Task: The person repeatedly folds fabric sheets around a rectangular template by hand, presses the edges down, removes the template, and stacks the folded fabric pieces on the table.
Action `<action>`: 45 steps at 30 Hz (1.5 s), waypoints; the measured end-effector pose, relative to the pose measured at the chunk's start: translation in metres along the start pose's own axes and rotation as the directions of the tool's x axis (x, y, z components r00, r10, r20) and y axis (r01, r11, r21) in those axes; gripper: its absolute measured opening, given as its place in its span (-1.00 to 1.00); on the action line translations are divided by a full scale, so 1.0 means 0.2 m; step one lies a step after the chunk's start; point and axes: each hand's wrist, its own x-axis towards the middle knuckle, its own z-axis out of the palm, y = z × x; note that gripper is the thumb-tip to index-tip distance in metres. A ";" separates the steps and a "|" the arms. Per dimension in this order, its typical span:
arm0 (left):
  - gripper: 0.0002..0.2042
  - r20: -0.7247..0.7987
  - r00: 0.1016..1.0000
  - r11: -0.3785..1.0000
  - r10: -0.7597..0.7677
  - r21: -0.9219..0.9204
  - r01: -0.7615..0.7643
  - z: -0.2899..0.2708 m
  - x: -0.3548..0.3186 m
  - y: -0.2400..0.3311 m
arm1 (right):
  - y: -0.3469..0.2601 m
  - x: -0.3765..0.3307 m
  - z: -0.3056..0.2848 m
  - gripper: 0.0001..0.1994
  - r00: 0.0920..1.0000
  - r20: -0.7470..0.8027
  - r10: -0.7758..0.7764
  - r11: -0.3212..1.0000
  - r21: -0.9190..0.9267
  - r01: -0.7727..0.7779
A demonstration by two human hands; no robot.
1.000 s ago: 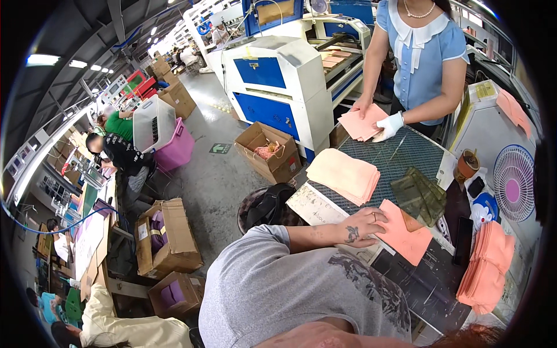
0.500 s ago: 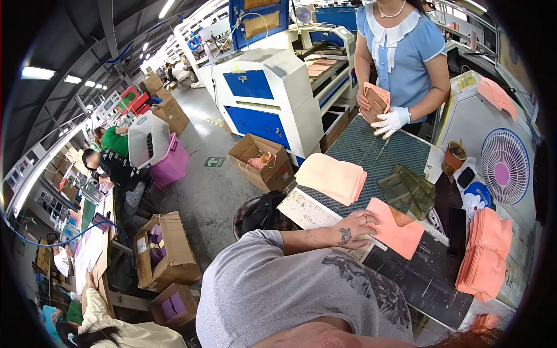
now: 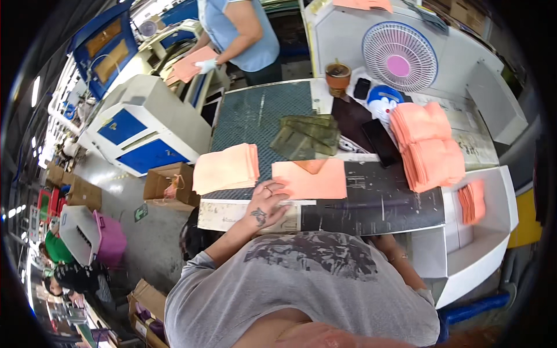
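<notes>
My left hand (image 3: 268, 203) lies at the near left edge of a pink-orange sheet (image 3: 313, 182), its fingers stretched out, one wearing a ring. A darker brownish corner shows at the sheet's top. The sheet rests partly on a black board (image 3: 371, 211). Left of it sits a stack of pink-orange sheets (image 3: 226, 168); beyond it lies a crumpled olive-green piece of material (image 3: 306, 136). My right hand (image 3: 380, 241) is down at the table's near edge, beside my body, its fingers hidden.
Right of the board are thick pink-orange stacks (image 3: 432, 145), a black phone (image 3: 380, 142) and a fan (image 3: 400, 58). A brown cup (image 3: 337, 78) stands farther back. A white open drawer (image 3: 481, 238) holds more pieces. Across the table, a co-worker (image 3: 249, 40) handles pink-orange sheets near a machine.
My view has swung to the right, bringing my right arm and the white drawer into sight. My left hand stays at the sheet's edge. The co-worker has turned toward the machine with sheets.
</notes>
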 end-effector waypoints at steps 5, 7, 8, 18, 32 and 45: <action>-0.66 0.049 0.998 0.999 0.027 -0.041 -0.025 0.03 0.08 -0.06 | -0.29 -0.06 -0.14 -0.68 0.982 0.151 -0.109 0.863 -0.475 0.169; -0.65 0.074 0.997 0.999 0.008 -0.034 -0.005 0.02 0.11 -0.05 | -0.65 -0.03 -0.32 -0.70 0.933 0.343 -0.108 0.946 -0.255 0.203; -0.65 0.081 0.997 0.999 -0.011 -0.029 0.013 0.03 0.11 -0.05 | -0.84 -0.05 -0.34 -0.72 0.890 0.440 -0.121 0.969 -0.142 0.202; -0.59 -0.121 0.970 0.974 -0.210 0.061 0.219 0.08 0.39 -0.35 | -1.07 0.69 0.03 -0.45 0.751 -0.057 -0.658 0.602 -0.639 0.479; -0.63 0.271 0.586 0.020 -0.764 -0.897 0.441 0.00 0.74 -0.50 | -1.08 0.79 0.00 -0.43 0.769 -0.175 -0.615 0.773 -0.328 0.543; -0.60 0.151 0.609 -0.015 -0.779 -0.975 0.223 0.09 0.33 -0.26 | -1.07 0.76 -0.17 -0.45 0.730 -0.173 -0.662 0.750 -0.146 0.645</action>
